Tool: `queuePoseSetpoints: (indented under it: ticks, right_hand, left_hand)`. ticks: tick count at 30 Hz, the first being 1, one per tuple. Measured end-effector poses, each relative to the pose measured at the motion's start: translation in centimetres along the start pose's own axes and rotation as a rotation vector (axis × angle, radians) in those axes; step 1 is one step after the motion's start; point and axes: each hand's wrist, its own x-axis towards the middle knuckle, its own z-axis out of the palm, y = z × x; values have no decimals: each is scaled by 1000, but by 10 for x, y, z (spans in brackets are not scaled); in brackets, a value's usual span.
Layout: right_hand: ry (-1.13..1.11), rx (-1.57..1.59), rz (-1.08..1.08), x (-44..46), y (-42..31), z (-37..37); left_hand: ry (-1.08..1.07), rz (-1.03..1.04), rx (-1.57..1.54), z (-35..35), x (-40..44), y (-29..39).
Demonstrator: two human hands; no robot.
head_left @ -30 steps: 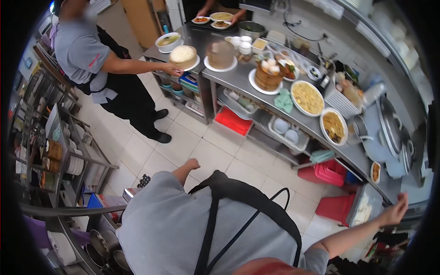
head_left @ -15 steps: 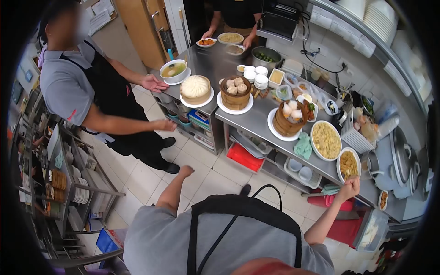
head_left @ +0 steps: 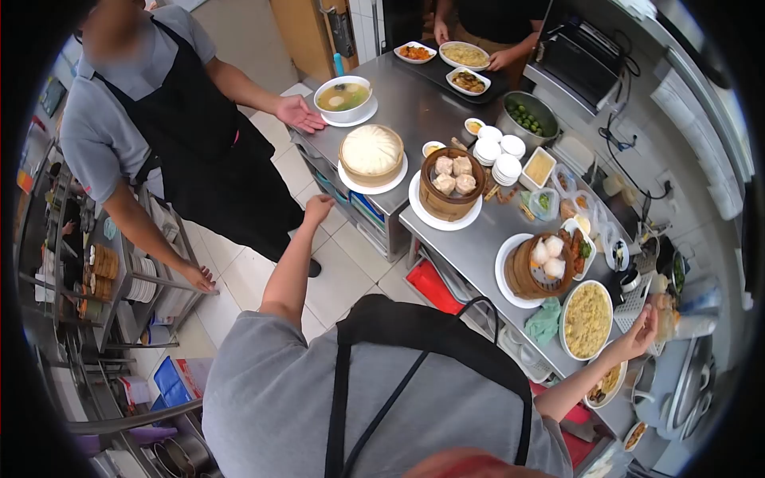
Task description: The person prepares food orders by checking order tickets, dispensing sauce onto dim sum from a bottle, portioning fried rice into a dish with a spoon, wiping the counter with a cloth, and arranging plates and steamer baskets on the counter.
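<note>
My left hand (head_left: 319, 209) is raised in front of the counter's left part, below the steamer with a large white bun (head_left: 371, 154); its fingers are curled, and whether it holds anything is too small to tell. Over the counter's right part is my right hand (head_left: 639, 333), near the oval dish of yellow food (head_left: 587, 320) and above a dish of noodles (head_left: 606, 385). Its fingers are partly bent and apart, with nothing seen in them. Bamboo steamers with dumplings (head_left: 454, 175) and white dumplings (head_left: 548, 260) stand on white plates.
A co-worker in a black apron (head_left: 191, 119) stands at the left, one hand beside a soup bowl (head_left: 343, 97). Across the steel counter (head_left: 398, 92), another person's hands touch a black tray with dishes. A rack (head_left: 147, 319) stands at the lower left.
The view has shifted nearer the counter. My left arm now reaches further forward, and my right hand has risen with its fingers more open. The co-worker's nearer hand has dropped away from the counter.
</note>
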Motion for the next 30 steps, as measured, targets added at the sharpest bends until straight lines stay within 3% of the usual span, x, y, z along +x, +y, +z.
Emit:
queuePoseSetpoints:
  ticks: [5, 9, 11, 14, 16, 19, 23, 25, 30]
  right_hand:
    - [5, -134, 31, 11, -4, 40]
    - [42, -244, 5, -2, -17, 48]
    - [101, -479, 75, -6, -17, 40]
    - [168, -483, 62, -24, -44, 56]
    - [252, -410, 29, -31, -52, 74]
    - [208, -520, 64, -44, -76, 95]
    - [220, -606, 89, -64, -87, 94]
    - [254, -684, 132, -74, -96, 98]
    - [248, -694, 79, -86, -100, 84]
  left_hand:
    - [61, -73, -231, -17, 49, 27]
    - [-84, -120, -301, -19, 135, 27]
    - [-145, -38, -313, -22, 165, 54]
    - [-233, -70, -293, -8, 212, 66]
    - [-191, -154, -692, 2, 252, 91]
    - [-149, -248, -807, 20, 303, 108]
    - [-239, -209, -804, 40, 351, 123]
    - [-266, -72, -880, 51, 371, 125]
    - [-282, -91, -941, 57, 385, 133]
